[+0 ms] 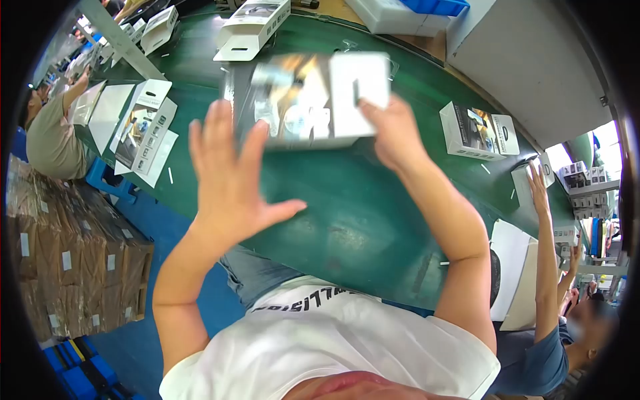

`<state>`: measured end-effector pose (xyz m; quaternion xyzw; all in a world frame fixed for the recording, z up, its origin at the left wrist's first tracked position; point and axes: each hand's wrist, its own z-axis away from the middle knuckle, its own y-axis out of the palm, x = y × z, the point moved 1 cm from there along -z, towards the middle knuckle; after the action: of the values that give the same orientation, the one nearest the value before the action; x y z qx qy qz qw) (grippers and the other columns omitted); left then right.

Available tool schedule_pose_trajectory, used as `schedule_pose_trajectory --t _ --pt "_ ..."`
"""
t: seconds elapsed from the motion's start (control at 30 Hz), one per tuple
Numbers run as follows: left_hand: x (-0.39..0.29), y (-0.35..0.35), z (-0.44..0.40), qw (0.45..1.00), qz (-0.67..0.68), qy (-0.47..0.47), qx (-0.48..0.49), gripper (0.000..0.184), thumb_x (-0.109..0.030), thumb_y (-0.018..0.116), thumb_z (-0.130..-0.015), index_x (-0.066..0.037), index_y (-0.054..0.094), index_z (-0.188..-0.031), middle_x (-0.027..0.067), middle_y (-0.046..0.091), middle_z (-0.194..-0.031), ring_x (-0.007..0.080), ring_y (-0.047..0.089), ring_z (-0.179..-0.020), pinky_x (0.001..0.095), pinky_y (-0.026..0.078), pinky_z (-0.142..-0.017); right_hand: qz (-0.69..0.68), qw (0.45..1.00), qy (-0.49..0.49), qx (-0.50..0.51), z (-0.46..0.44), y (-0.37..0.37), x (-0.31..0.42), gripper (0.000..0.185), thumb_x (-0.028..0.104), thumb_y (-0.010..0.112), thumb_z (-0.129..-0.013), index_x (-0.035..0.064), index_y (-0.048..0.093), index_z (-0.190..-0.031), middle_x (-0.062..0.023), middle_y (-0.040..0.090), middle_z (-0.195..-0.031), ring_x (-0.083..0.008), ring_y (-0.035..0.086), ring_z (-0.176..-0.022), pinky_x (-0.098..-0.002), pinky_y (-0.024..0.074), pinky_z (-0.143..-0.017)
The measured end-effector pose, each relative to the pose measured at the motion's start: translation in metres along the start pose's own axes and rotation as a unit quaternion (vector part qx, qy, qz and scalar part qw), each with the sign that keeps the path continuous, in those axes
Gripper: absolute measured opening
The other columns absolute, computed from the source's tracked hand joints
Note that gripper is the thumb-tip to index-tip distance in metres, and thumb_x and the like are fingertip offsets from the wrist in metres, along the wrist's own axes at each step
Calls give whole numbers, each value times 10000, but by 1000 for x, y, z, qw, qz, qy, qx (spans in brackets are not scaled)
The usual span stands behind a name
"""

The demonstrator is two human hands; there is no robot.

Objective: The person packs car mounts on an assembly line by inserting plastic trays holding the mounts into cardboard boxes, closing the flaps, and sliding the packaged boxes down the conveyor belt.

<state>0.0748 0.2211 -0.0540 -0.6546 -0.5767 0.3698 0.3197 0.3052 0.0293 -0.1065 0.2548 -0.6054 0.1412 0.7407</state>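
Note:
A printed cardboard box point(293, 100) with a white end flap hangs over the green worktable, smeared by motion. My right hand point(397, 130) pinches it by the white flap, thumb on top near a dark slot. At the box's left end is my left hand point(230, 177), fingers spread and thumb stretched out to the right. Its fingertips overlap the box's near left corner; whether they touch it I cannot tell.
The green table point(347, 233) holds an opened printed box point(143, 130) at left, white boxes point(253, 27) at the back and another printed box point(477, 133) at right. Co-workers' arms point(543, 247) reach in at both sides. Wrapped cartons point(80, 260) stand on the floor at left.

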Motion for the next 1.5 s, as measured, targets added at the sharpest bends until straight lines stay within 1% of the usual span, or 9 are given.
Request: schedule_pose_trajectory --t 0.1,0.27,0.4,0.5,0.57,0.67,0.87,1.1,1.5 --pt "17 67 -7 985 7 -36 171 1400 -627 971 -628 -45 297 -1708 406 199 -1736 580 167 -1637 726 98 -1309 21 984 176 30 17 -8 -39 360 92 670 -1039 -65 647 -1361 -176 756 -1268 -293 753 -1133 -451 616 -975" --pt "14 94 -7 947 19 -47 316 1320 -564 927 -686 14 295 -1691 421 257 -1709 575 180 -1636 711 99 -1318 141 966 -47 211 44 -3 -29 694 326 577 -1132 -107 368 -1631 -275 603 -1533 -317 605 -1415 -424 449 -1210" --pt "21 108 5 954 25 -27 298 1220 -533 901 -705 63 368 -1625 404 331 -1655 559 251 -1603 722 128 -1309 584 706 -311 253 52 35 -39 625 398 552 -1118 -3 513 -1595 -278 663 -1424 -375 664 -1253 -442 491 -1129" --pt "36 94 4 960 48 -69 269 1235 -510 906 -688 29 353 -1652 383 361 -1622 539 286 -1579 720 142 -1307 347 905 -239 55 -47 2 -15 467 459 664 -1025 59 804 -1218 -203 764 -1031 -346 714 -962 -461 542 -914" --pt "47 82 5 958 60 -125 253 1249 -494 909 -679 3 339 -1672 377 354 -1630 534 285 -1582 715 141 -1310 562 730 -226 -316 -120 -59 -9 797 631 793 -874 -45 709 -1287 -249 704 -1314 -406 709 -1156 -484 579 -985" --pt "81 84 25 963 80 -120 226 1285 -466 917 -661 -28 305 -1703 323 350 -1657 523 295 -1582 676 136 -1330 541 825 68 -149 -206 -168 -66 746 630 796 -857 -93 763 -1037 -330 752 -1125 -396 782 -1071 -503 619 -860" --pt "134 80 46 935 285 -152 144 1376 -491 921 -621 -12 257 -1727 306 303 -1726 490 290 -1602 561 231 -1322 216 970 52 -95 -139 -112 -53 431 337 685 -957 -89 715 -903 -174 718 -815 -224 660 -514 -356 497 -463" --pt "136 84 42 952 191 -155 181 1321 -411 911 -623 -23 284 -1720 292 325 -1715 483 320 -1576 556 234 -1320 147 984 57 -86 -10 4 -34 795 294 685 -943 -217 353 -1452 -164 685 -817 -217 688 -610 -358 559 -538" --pt "110 89 44 959 8 -27 283 1277 -390 941 -575 -71 377 -1676 280 363 -1664 470 319 -1587 620 145 -1352 232 947 107 195 -12 19 -99 589 183 639 -958 -244 431 -1306 -158 678 -712 -195 665 -559 -328 524 -478"
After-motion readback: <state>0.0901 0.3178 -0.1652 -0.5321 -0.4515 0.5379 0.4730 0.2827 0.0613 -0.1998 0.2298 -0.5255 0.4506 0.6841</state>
